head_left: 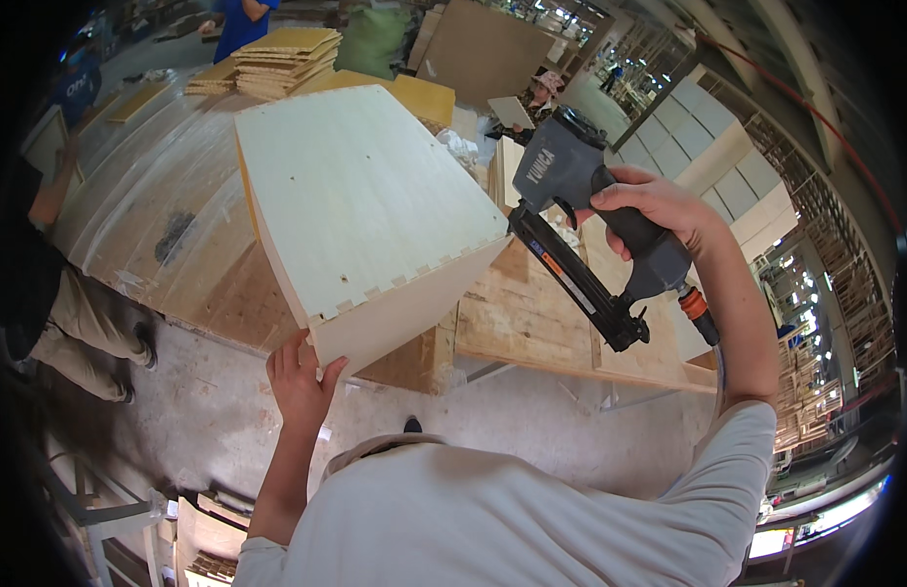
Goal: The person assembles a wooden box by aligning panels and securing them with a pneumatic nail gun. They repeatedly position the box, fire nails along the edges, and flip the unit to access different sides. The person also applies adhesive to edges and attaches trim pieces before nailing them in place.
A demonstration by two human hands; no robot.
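Note:
A pale wooden box with finger-jointed edges rests on the worktable, its broad panel facing up. My left hand grips the box's near left corner, thumb against the front side and fingers round the left side. A dark grey pneumatic nail gun is in my right hand, whose fingers wrap round the handle. Its nose is at the box's right front corner; whether it touches the wood I cannot tell. The long magazine slants down to the right, and an air hose with an orange coupling leaves the handle's end.
The wooden worktable extends left and right of the box. Stacked yellowish panels lie at its far side, near a green sack. One person stands at the left; another is behind the table. Pale boxes are piled at right.

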